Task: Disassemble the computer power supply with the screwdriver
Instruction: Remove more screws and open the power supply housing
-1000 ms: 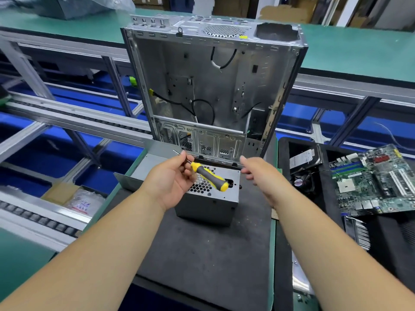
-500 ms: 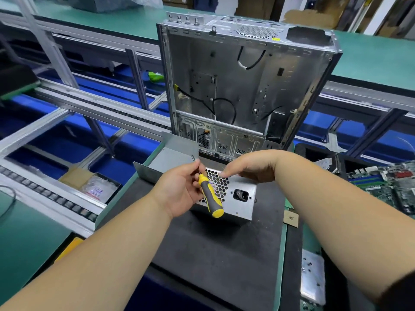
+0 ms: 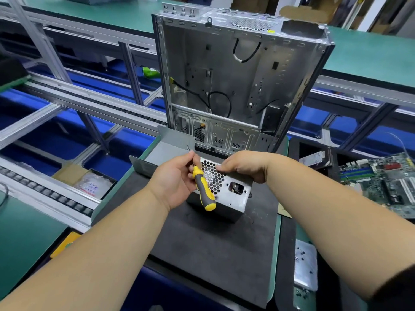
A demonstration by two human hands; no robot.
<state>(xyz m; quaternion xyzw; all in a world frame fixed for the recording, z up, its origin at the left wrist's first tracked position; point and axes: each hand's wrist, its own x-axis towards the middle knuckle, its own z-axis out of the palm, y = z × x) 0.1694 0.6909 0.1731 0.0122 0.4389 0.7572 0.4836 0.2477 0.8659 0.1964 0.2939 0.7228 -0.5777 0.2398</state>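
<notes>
The silver power supply [image 3: 233,194] lies on a black mat, its honeycomb grille and power socket facing me. My left hand [image 3: 174,180] holds the yellow-and-grey screwdriver [image 3: 203,189] by the top of its handle, handle end pointing down toward me and the metal tip pointing up and away. My right hand [image 3: 243,164] grips the far top edge of the power supply, fingers curled over the rim beside the grille. A bent grey metal cover [image 3: 161,147] lies just behind and left of the unit.
An empty upright computer case [image 3: 235,81] stands behind the mat [image 3: 213,248]. A motherboard [image 3: 381,178] lies in a black tray to the right. A small metal plate with screws [image 3: 305,265] sits at lower right. Conveyor rails run along the left.
My right hand came in from the right and took hold of the power supply's top edge. My left hand turned the screwdriver so its handle now points down.
</notes>
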